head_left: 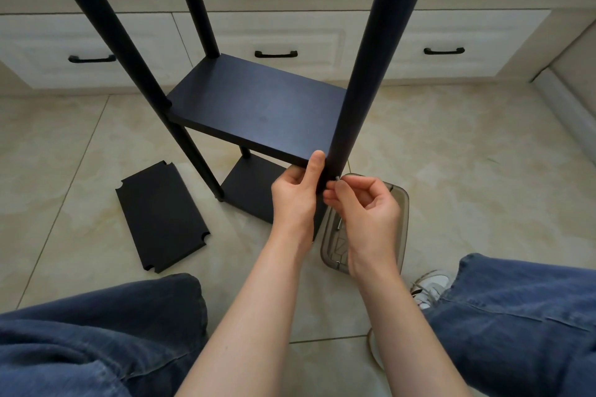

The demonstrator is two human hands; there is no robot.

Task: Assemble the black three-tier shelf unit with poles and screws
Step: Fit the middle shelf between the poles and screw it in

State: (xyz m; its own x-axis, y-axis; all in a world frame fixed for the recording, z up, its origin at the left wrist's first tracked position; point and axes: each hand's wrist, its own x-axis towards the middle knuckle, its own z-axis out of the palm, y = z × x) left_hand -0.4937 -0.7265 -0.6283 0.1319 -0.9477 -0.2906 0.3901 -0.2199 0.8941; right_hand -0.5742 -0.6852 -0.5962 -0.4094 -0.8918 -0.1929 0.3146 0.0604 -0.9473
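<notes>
1. Black-painted, the near pole and the middle shelf board are meeting right at the hands, and the risk is sitting in that joint. The small screw could be going in crooked if the pole's hole and the board's corner are slipping out of line.
2. Gripping the board's near corner beside the pole, the left hand is laying its thumb up the board's edge. If that grip is loosening, the board is probably sagging and the thread binding.
3. Pinching the screw against the pole, the right hand is working just right of the left thumb, the two hands almost touching. A slip would be dropping the screw toward the grey tray directly under the right hand.
4. Matte and dark, the shelf unit is standing upright just beyond the hands, showing three long poles, a bottom board left of the left hand, and round holes higher up the near pole.
5. Notched at its corners, the third board is lying flat on the floor, well left of the left hand.
</notes>
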